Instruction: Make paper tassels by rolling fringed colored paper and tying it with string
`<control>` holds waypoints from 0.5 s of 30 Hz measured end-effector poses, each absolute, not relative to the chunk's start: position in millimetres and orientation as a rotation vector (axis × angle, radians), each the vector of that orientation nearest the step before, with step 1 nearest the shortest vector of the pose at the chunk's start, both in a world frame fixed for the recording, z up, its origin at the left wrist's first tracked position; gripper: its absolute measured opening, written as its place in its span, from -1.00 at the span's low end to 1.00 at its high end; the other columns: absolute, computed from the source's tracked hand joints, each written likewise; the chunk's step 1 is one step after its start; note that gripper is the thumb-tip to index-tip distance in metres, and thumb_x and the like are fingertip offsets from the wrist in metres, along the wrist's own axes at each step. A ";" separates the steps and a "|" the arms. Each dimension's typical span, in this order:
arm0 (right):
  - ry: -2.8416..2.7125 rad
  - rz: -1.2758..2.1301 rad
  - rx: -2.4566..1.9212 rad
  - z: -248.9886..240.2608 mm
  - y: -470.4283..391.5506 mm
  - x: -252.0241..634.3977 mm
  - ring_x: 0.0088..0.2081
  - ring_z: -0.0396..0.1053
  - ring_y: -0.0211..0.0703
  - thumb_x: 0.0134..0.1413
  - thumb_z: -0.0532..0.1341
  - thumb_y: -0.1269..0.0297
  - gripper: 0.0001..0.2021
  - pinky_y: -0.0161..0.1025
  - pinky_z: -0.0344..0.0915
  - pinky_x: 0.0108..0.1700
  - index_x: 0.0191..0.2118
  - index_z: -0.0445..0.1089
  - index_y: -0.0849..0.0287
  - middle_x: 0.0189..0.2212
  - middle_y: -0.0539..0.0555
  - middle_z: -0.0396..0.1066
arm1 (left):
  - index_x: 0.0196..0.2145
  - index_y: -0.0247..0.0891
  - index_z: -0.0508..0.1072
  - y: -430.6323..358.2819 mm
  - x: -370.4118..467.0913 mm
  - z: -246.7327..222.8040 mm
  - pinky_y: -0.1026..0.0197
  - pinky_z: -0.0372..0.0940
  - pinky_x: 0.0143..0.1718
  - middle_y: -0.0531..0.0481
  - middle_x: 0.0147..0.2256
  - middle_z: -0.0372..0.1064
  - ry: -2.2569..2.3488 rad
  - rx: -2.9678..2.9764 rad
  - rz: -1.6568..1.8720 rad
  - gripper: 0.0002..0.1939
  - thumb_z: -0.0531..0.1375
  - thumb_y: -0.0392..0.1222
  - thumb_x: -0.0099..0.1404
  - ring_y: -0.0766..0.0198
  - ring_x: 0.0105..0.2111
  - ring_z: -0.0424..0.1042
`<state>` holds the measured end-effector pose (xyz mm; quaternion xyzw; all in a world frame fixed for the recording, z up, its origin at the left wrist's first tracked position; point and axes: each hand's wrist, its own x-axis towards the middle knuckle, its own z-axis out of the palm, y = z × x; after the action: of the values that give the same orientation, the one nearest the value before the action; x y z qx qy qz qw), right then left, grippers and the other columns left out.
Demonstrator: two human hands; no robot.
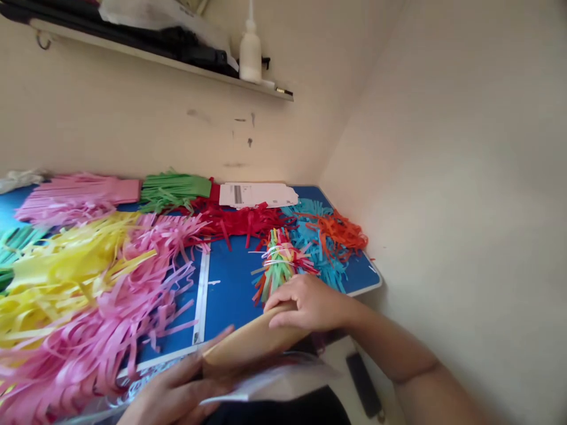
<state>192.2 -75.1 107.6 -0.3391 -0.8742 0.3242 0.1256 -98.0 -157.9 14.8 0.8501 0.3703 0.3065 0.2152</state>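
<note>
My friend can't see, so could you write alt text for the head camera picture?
A person's left hand and right hand hold a tan, tube-like piece near the edge of a blue table. Fringed strips in pink, yellow, green, red, light blue and orange lie across it; a multicolored bundle lies beyond the right hand.

We see plain tan roll; multicoloured strip bundle mixing green, yellow, red, orange; yellow fringe, pink fringe, green fringe, red fringe, light-blue fringe, orange fringe, each single-coloured; blue tabletop edged white; white sheet, black-striped at left
</note>
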 end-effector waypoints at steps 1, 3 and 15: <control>-2.550 0.907 -0.982 103.8 -74.9 189.5 -0.20 0.49 -0.17 0.12 0.32 0.17 -0.78 -0.31 0.29 -0.12 -0.16 0.55 0.16 -0.24 0.05 0.58 | -0.07 0.08 0.54 -158.2 -97.0 17.0 0.28 0.36 0.04 0.03 0.24 0.26 1.017 2.367 0.825 -0.75 0.15 -0.06 0.35 0.17 0.09 0.43; -2.563 0.815 -0.955 98.3 -77.9 184.4 -0.14 0.48 -0.10 0.08 0.35 0.14 -0.71 -0.23 0.28 -0.04 -0.12 0.53 0.16 -0.19 0.09 0.56 | -0.05 0.07 0.53 -157.8 -93.5 21.7 0.24 0.29 0.11 0.06 0.33 0.10 1.039 2.371 0.792 -0.74 0.15 -0.07 0.35 0.13 0.19 0.32; -1.896 1.735 -1.082 97.4 -61.2 198.4 -0.30 0.41 -0.27 -0.02 0.34 0.29 -0.69 -0.33 0.34 -0.24 -0.09 0.48 0.17 -0.31 0.01 0.46 | -0.14 0.09 0.59 -161.4 -102.7 -2.7 0.41 0.37 -0.08 0.18 -0.16 0.59 1.177 2.064 0.687 -0.77 0.23 0.02 0.26 0.27 -0.19 0.57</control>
<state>198.4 -61.2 97.4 -0.3819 -0.6694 0.6125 0.1755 -102.7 -161.4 -2.7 0.7883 0.4497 0.2624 0.3279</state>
